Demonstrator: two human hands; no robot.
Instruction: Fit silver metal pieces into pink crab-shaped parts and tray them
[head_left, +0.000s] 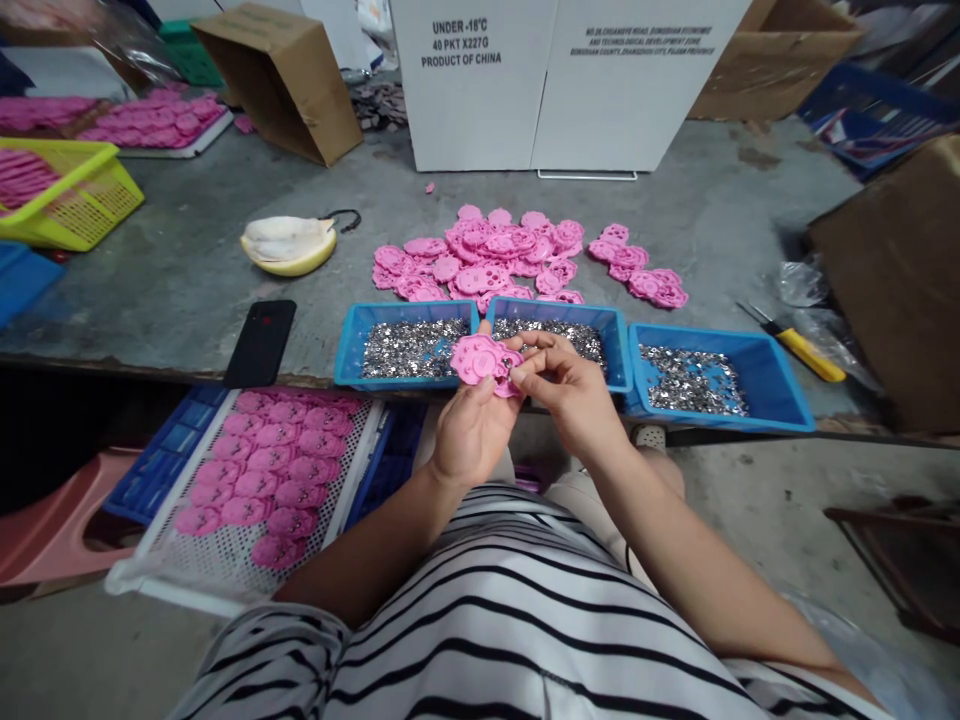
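A pink plastic piece (pixel 474 358) is held up in front of the blue trays. My left hand (pixel 472 430) grips it from below, with the thumb on its face. The fingers of my right hand (pixel 566 390) pinch at the piece's right end; whatever small part they may hold is too small to make out. Behind the hands are the left blue tray (pixel 349 350) and the middle blue tray (pixel 619 350), both with small silvery metal parts. A third blue tray (pixel 780 385) stands to the right. Beyond them lies a heap of pink pieces (pixel 487 245).
A black phone (pixel 260 343), a yellow-rimmed half fruit peel (pixel 289 245) and a yellow-handled tool (pixel 810 353) lie on the grey table (pixel 330 185). Lower left, a white crate (pixel 176 575) holds rows of pink pieces. White boxes (pixel 480 110) stand at the back.
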